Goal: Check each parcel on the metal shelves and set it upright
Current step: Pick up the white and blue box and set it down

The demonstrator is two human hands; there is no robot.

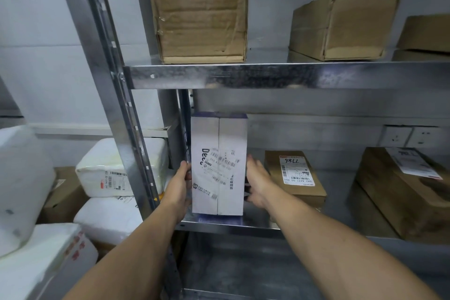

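A tall white parcel (218,165) with a shipping label stands upright at the left end of the middle metal shelf (233,225). My left hand (179,184) grips its left side, thumb on the front edge. My right hand (258,181) is against its right side, and its fingers are hidden behind the parcel. To the right a brown parcel marked 7786 (293,176) lies flat, and a larger brown parcel (401,190) lies tilted. On the upper shelf (280,75) a big brown carton (199,10) stands, with a lower brown box (341,24) and another brown box (426,34) beside it.
The steel upright post (114,95) runs down just left of my left hand. Beyond it, white foam boxes (117,168) and white wrapped bundles (22,182) are stacked on the floor. Wall sockets (411,136) sit behind the middle shelf. The bottom shelf (243,273) lies below.
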